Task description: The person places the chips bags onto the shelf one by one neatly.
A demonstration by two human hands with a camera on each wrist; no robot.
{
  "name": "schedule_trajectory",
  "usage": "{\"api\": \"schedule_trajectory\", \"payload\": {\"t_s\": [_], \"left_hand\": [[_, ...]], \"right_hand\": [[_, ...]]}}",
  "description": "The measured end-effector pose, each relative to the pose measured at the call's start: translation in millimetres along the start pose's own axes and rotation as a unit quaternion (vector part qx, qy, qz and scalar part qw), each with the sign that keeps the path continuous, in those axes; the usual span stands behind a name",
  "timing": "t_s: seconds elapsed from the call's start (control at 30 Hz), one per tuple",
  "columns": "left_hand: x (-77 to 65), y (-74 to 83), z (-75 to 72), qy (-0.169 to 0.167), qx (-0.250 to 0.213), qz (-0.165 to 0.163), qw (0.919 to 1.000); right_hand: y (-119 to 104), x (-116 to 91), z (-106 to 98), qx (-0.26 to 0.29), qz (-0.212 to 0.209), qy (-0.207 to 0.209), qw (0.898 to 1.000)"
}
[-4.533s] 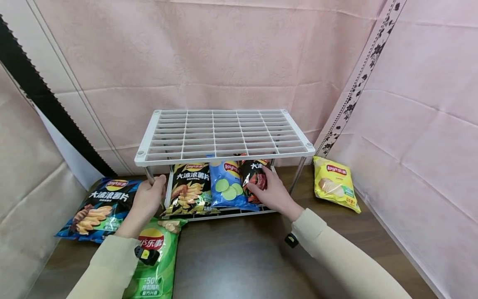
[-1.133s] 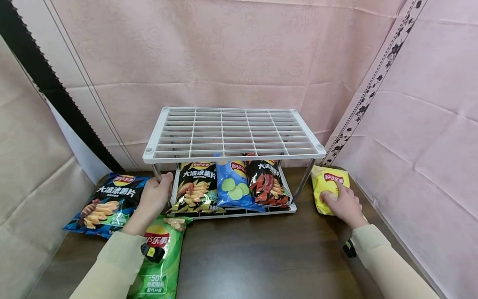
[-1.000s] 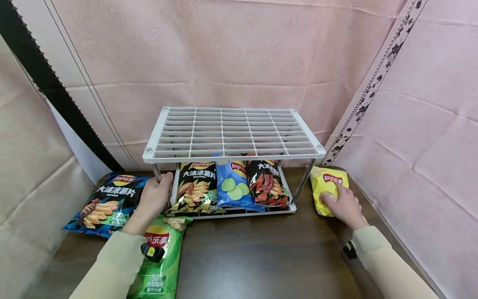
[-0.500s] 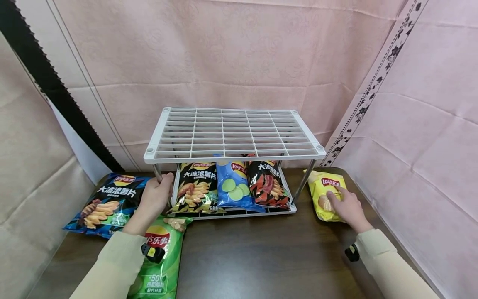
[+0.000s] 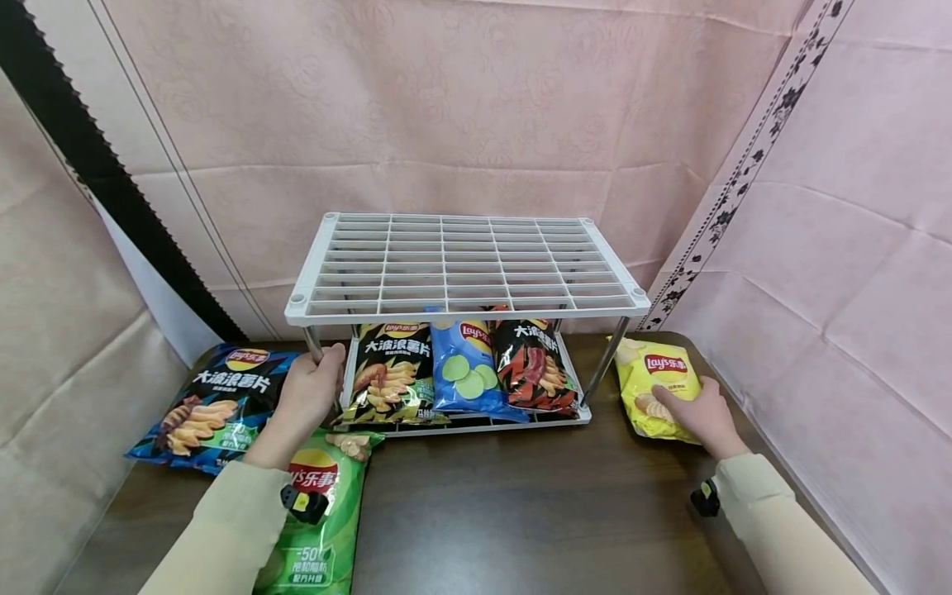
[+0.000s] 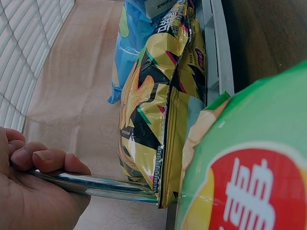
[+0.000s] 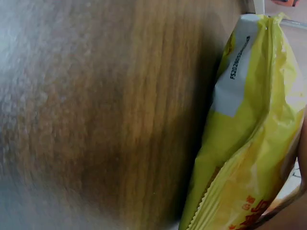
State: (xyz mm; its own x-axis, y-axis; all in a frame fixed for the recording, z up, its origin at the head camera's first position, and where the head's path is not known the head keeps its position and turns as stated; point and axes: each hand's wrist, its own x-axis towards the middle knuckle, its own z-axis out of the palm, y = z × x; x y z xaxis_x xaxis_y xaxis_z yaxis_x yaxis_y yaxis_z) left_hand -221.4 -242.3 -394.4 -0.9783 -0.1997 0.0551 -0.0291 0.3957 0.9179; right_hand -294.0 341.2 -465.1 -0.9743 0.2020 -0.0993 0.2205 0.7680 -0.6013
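Note:
My left hand grips the front left metal leg of a white wire shelf rack; the left wrist view shows its fingers curled round the leg. At the right, my right hand holds the right edge of a yellow chip bag, thumb across its front and fingers mostly hidden behind the edge. In the right wrist view the yellow bag's end seam faces the camera. On the lower shelf lean a black-and-gold chip bag, a blue chip bag and a black-and-red chip bag.
A dark blue chip bag lies left of the rack. A large green chip bag lies under the left forearm, close to the rack's front left corner. Pink cloth walls enclose the brown wooden table at the back and sides.
My right hand has moved from the black-and-red bag on the shelf to the yellow bag, and its fingers have shifted from the bag's front to its right edge. The left hand stays on the leg.

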Motion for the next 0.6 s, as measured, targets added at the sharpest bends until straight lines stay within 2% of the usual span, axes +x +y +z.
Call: {"api": "schedule_trajectory", "payload": {"t_s": [0.2, 0.6], "left_hand": [[0.7, -1.5, -0.1, 0.004, 0.002, 0.005, 1.0000], [1.3, -3.7, 0.1, 0.003, 0.000, 0.012, 0.9999]], "right_hand": [[-0.6, -0.1, -3.4, 0.003, 0.026, -0.035, 0.999], [-6.2, -4.8, -3.9, 0.001, 0.029, -0.019, 0.999]]}}
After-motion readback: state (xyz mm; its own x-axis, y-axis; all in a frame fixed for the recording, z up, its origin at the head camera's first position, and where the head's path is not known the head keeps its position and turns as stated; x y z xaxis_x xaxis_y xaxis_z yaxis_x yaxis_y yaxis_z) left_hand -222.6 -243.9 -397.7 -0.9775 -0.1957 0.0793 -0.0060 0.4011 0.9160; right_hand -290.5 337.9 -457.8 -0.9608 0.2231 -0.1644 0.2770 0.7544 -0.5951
